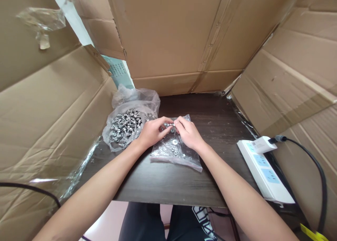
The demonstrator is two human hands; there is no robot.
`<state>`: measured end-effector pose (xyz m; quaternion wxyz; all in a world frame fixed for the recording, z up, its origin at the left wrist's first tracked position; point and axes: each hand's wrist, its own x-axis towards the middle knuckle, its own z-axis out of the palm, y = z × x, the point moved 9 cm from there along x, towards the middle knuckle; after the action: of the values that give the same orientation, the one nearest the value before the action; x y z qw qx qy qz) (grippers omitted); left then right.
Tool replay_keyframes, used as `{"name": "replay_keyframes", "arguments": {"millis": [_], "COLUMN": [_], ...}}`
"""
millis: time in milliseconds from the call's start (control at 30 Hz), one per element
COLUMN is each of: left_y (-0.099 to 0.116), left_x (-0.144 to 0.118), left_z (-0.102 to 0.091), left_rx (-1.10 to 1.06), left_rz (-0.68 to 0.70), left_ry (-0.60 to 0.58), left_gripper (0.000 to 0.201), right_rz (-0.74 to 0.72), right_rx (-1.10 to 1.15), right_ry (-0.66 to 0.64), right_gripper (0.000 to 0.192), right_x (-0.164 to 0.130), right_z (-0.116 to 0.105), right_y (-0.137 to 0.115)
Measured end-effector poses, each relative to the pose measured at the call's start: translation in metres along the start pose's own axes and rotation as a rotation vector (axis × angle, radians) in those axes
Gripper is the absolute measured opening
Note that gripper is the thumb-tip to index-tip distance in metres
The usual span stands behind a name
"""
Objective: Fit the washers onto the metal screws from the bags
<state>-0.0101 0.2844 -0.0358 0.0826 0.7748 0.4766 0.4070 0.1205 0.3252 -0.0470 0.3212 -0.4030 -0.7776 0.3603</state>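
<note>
My left hand (pixel 151 131) and my right hand (pixel 188 132) meet over a flat clear plastic bag (pixel 172 153) on the dark wooden table (pixel 163 184). Between their fingertips they pinch a small metal screw with a nut or washer (pixel 170 126). Several loose washers and nuts lie on the flat bag, one larger washer (pixel 175 142) just below the fingers. To the left of my left hand an open clear bag (pixel 126 126) holds a heap of silver screws.
Cardboard walls (pixel 171 40) enclose the table at the back, left and right. A white power strip (pixel 264 167) with a plugged-in adapter and a black cable lies at the right edge. Crumpled clear plastic sits behind the screw bag. My dark-clothed legs show below the table.
</note>
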Motion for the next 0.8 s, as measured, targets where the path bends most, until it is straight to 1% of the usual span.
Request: {"name": "replay_keyframes", "arguments": {"millis": [67, 100, 200, 233, 267, 333, 367, 400, 500, 533, 667, 800], "left_y": [-0.0008, -0.001, -0.0008, -0.0009, -0.0014, -0.0027, -0.0032, -0.0035, -0.0031, -0.0031, -0.0023, 0.001], "left_x": [0.0002, 0.0002, 0.0002, 0.0002, 0.0002, 0.0, -0.0001, -0.0002, -0.0005, -0.0006, -0.0009, -0.0011], "left_z": [-0.0015, -0.0018, -0.0016, -0.0015, -0.0016, -0.0017, -0.0013, -0.0008, 0.0013, 0.0016, 0.0012, 0.0017], "left_rx": [0.01, 0.011, 0.004, 0.004, 0.007, 0.012, 0.01, 0.006, -0.007, -0.006, 0.008, 0.014], "left_rz": [-0.008, -0.01, -0.005, -0.004, -0.006, -0.011, -0.011, -0.009, 0.002, 0.002, 0.015, 0.072], "left_ry": [0.017, 0.019, 0.02, 0.022, 0.025, 0.033, 0.033, 0.03, 0.015, 0.013, 0.024, 0.031], "left_gripper": [0.016, 0.016, 0.017, 0.017, 0.017, 0.017, 0.017, 0.017, 0.018, 0.018, 0.019, 0.022], "right_rz": [-0.013, -0.018, 0.003, 0.013, 0.018, 0.011, 0.004, 0.002, 0.024, 0.032, 0.019, 0.009], "right_rx": [0.042, 0.048, 0.017, 0.018, 0.033, 0.069, 0.071, 0.062, 0.02, 0.022, 0.071, 0.063], "right_ry": [0.003, -0.005, -0.02, -0.016, -0.011, -0.009, -0.016, -0.025, -0.027, -0.019, -0.009, -0.025], "right_gripper": [0.017, 0.016, 0.036, 0.039, 0.037, 0.025, 0.023, 0.025, 0.043, 0.045, 0.03, 0.022], "right_x": [-0.0001, -0.0001, 0.0004, 0.0006, 0.0007, 0.0011, 0.0012, 0.0013, 0.0016, 0.0017, 0.0022, 0.0025], "right_z": [0.0001, 0.001, 0.0032, 0.003, 0.0025, 0.002, 0.0025, 0.0031, 0.004, 0.0037, 0.004, 0.0044], "right_y": [-0.0012, -0.0015, 0.0014, 0.0026, 0.0033, 0.0026, 0.0018, 0.0014, 0.004, 0.0054, 0.0075, 0.0069]}}
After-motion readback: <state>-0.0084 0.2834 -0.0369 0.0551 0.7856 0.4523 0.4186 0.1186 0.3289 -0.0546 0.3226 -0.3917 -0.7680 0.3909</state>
